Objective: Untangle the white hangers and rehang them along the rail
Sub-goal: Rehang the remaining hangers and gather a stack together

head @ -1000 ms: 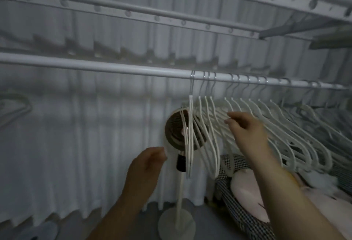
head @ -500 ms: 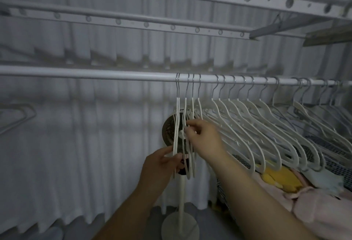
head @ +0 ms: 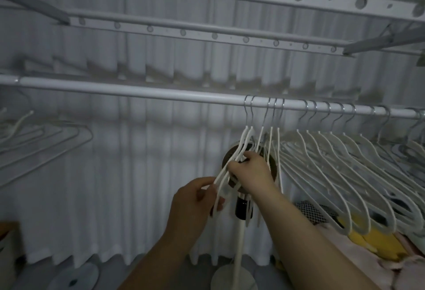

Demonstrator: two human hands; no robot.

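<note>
A person's left hand point(head: 195, 200) is pinching the lower arm of the two leftmost white hangers point(head: 230, 170), thumb and fingers closed on the thin white bars and drawing them out to the left, while the right hand point(head: 251, 170) is closing its fingers around the same pair a little higher, just below their necks. Both hooks are sitting on the rail point(head: 138, 89) directly above the right hand, slightly apart from three more hangers bunched to its right. Beyond those, a long row of hangers point(head: 345, 174) is hanging evenly spaced toward the far right. Behind the hands a standing fan point(head: 241, 209) is showing through the bars. The untangling step appears to be under way; the next move likely calls for parting the two bars and sliding one hook leftward along the bare rail.
</note>
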